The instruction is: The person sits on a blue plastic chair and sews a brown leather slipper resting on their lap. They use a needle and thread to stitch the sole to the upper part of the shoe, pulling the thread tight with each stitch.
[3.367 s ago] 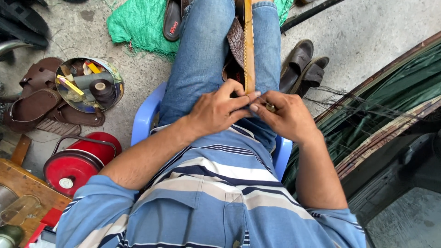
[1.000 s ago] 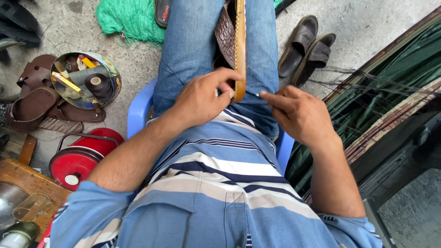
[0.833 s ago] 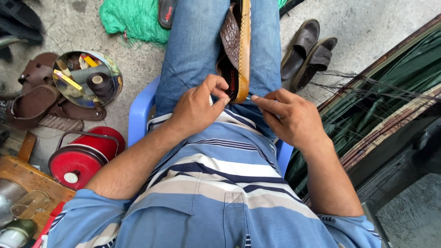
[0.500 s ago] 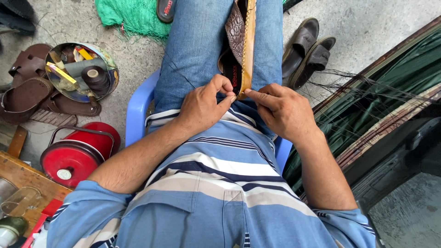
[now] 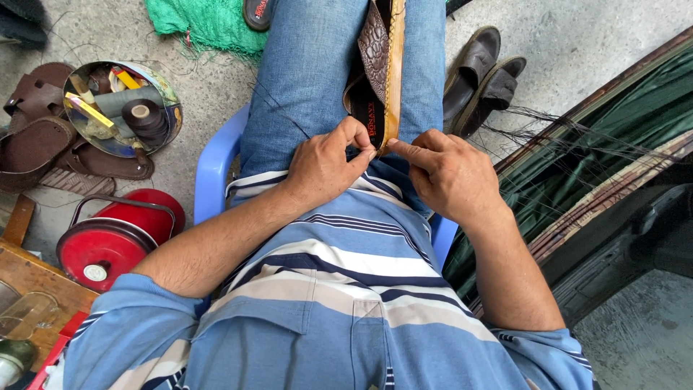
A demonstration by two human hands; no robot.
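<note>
Between the knees, centre top of frame, I see a sandal (image 5: 382, 79) standing on edge, tan sole edge facing up, dark croc-pattern strap on its left side. It's clamped btwn the jeans-clad thighs, heel end down toward the lap.

Left hand (image 5: 328, 162): grip pressed together, thumb and fingers pinching at the sandal's heel end, just left of the sole edge. Right hand (image 5: 447, 173): index finger stretched out, tip touching the sole edge at the same spot; other fingers curled in. Can't tell if it's pinching a thread or needle, too small to see. Both hands nearly meet at the heel end, fingertips just apart.

I'm seated on a blue plastic chair (image 5: 213, 173), striped blue/cream shirt filling bottom centre.

Rest of the scene:
- Upper left: round tin (image 5: 123, 108) w/ a dark thread spool, yellow bits and other small tools.
- Left edge: brown sandals (image 5: 40, 141) on the concrete floor, touching the tin.
- Lower left: red reel (image 5: 112, 242) w/ metal handle, beside a wooden bench (image 5: 32, 278).
- Top centre-left: green net (image 5: 206, 22).
- Upper right: pair of brown shoes (image 5: 480, 79) on the floor, just beside the right thigh.
- Right side: dark green framed panel (image 5: 621, 137), loose black threads lying over it.
</note>
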